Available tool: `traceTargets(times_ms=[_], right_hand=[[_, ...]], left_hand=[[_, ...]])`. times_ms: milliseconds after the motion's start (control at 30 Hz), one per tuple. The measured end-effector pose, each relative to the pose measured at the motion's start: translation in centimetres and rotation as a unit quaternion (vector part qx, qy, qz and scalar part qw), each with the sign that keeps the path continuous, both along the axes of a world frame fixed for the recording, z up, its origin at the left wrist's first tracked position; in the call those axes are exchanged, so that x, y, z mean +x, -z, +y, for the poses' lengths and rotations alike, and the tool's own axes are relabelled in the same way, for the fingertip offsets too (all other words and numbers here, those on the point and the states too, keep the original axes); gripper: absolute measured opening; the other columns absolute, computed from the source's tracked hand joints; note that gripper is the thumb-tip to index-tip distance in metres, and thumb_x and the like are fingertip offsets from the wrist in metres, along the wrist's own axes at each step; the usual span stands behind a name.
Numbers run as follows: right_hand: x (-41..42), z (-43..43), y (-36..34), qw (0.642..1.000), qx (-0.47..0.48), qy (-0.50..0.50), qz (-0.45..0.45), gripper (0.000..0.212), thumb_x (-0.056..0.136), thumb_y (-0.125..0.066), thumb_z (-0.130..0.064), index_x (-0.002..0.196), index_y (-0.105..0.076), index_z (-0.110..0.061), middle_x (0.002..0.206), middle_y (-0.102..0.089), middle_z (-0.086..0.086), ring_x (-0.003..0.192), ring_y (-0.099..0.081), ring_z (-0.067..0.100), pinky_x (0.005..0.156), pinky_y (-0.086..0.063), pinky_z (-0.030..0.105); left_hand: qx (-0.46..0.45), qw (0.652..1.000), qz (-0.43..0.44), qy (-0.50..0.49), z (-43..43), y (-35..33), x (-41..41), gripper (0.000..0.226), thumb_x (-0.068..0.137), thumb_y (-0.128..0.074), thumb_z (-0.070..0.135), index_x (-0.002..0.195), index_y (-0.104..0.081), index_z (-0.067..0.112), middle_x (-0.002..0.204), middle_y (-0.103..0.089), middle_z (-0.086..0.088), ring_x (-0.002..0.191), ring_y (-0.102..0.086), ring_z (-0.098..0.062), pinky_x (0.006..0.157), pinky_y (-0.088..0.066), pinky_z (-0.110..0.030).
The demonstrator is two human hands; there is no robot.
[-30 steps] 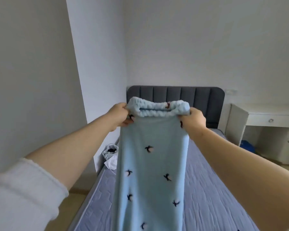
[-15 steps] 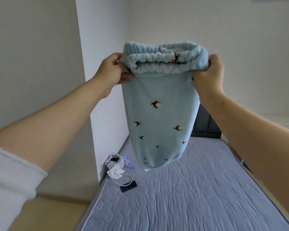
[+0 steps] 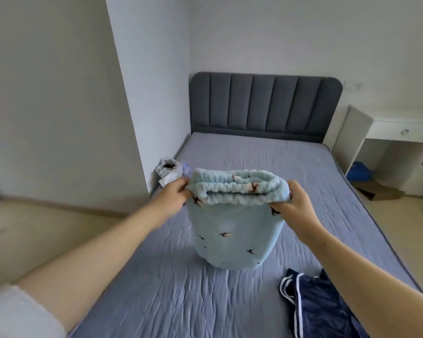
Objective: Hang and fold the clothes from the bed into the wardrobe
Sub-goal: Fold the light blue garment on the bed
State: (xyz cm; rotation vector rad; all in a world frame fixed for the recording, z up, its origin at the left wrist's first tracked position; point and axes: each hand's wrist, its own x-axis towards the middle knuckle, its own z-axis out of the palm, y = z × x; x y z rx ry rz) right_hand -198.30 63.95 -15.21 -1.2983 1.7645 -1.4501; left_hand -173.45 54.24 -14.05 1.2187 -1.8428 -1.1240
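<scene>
I hold light blue fleece trousers (image 3: 232,230) with small dark bird prints by their elastic waistband, over the middle of the bed (image 3: 230,301). My left hand (image 3: 174,196) pinches the waistband's left end and my right hand (image 3: 293,203) grips its right end. The legs hang down and their lower end touches the grey-blue mattress. A dark navy garment with white stripes (image 3: 318,308) lies crumpled on the bed at the lower right. The wardrobe is out of view.
A dark grey padded headboard (image 3: 266,106) stands at the far end. A small white bag (image 3: 170,170) sits on the bed's left edge against the wall corner. A white desk with drawers (image 3: 401,142) stands to the right, with blue items beneath it.
Both hands have come down with the trousers from head height to just above the mattress. The view has tilted down, bringing the headboard and the navy garment into sight.
</scene>
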Motion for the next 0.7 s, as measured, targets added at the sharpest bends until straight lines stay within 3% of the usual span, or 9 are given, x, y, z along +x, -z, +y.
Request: traceTargets(times_ms=[67,167,300,433,533,600,700], right_hand=[[0.0,1.5,4.2,0.998,0.069,-0.017,-0.003,0.020,0.078,-0.067,-0.004,0.086,-0.049,-0.003,0.068,-0.057,0.000,0.062,-0.055,0.014,0.052,-0.047,0.025],[0.4,3.1,8.5,0.989,0.143,-0.026,0.032,0.024,0.078,-0.068,-0.007,0.077,-0.046,-0.014,0.066,-0.058,-0.003,0.055,-0.055,0.008,0.048,-0.045,0.019],[0.8,3.8,11.7,0.980,0.196,-0.019,0.040,0.025,0.076,-0.069,-0.010,0.075,-0.045,-0.018,0.066,-0.059,-0.005,0.055,-0.053,0.004,0.048,-0.042,0.018],[0.6,4.3,14.3,0.965,0.254,-0.035,0.048,0.024,0.073,-0.071,-0.011,0.074,-0.047,-0.016,0.068,-0.061,-0.001,0.059,-0.052,0.010,0.051,-0.040,0.020],[0.2,3.8,16.4,0.957,0.280,-0.024,0.074,0.019,0.073,-0.069,-0.013,0.080,-0.052,-0.012,0.081,-0.062,0.005,0.071,-0.056,0.018,0.055,-0.040,0.025],[0.0,2.9,17.7,0.954,0.286,-0.009,0.090,0.016,0.075,-0.067,-0.014,0.078,-0.052,-0.016,0.080,-0.062,0.001,0.070,-0.057,0.017,0.053,-0.040,0.026],[-0.3,-0.1,19.0,0.956,0.293,0.023,0.011,0.014,0.081,-0.063,-0.016,0.081,-0.049,-0.016,0.069,-0.062,-0.001,0.060,-0.054,0.013,0.044,-0.044,0.025]], left_hand=[[0.053,0.998,-0.027,0.019,1.3,4.4,0.6,0.018,0.094,-0.050,0.010,0.089,-0.056,0.026,0.091,-0.060,0.008,0.096,-0.052,-0.012,0.079,-0.040,-0.022],[0.112,0.991,-0.072,0.025,2.7,9.0,1.4,0.012,0.095,-0.051,0.014,0.096,-0.055,0.024,0.098,-0.059,0.008,0.098,-0.053,-0.010,0.085,-0.039,-0.025],[0.152,0.985,-0.080,0.003,3.4,12.5,1.4,0.018,0.095,-0.050,0.016,0.088,-0.053,0.032,0.090,-0.056,0.018,0.085,-0.052,0.000,0.075,-0.041,-0.022],[0.140,0.975,-0.172,-0.010,3.3,15.6,1.2,0.010,0.091,-0.055,0.014,0.085,-0.058,0.021,0.090,-0.059,0.001,0.084,-0.053,-0.014,0.069,-0.041,-0.027],[0.165,0.964,-0.209,-0.019,2.6,17.6,0.8,0.011,0.091,-0.054,0.018,0.092,-0.061,0.011,0.096,-0.061,-0.011,0.088,-0.058,-0.025,0.074,-0.044,-0.032],[0.207,0.959,-0.193,-0.034,1.7,18.6,0.0,0.011,0.093,-0.048,0.018,0.095,-0.058,0.014,0.082,-0.059,-0.010,0.069,-0.058,-0.021,0.064,-0.046,-0.031],[0.304,0.943,-0.116,-0.072,-0.9,19.2,-2.0,0.017,0.096,-0.039,0.010,0.104,-0.050,0.019,0.059,-0.053,-0.004,0.041,-0.052,-0.012,0.041,-0.048,-0.024]])
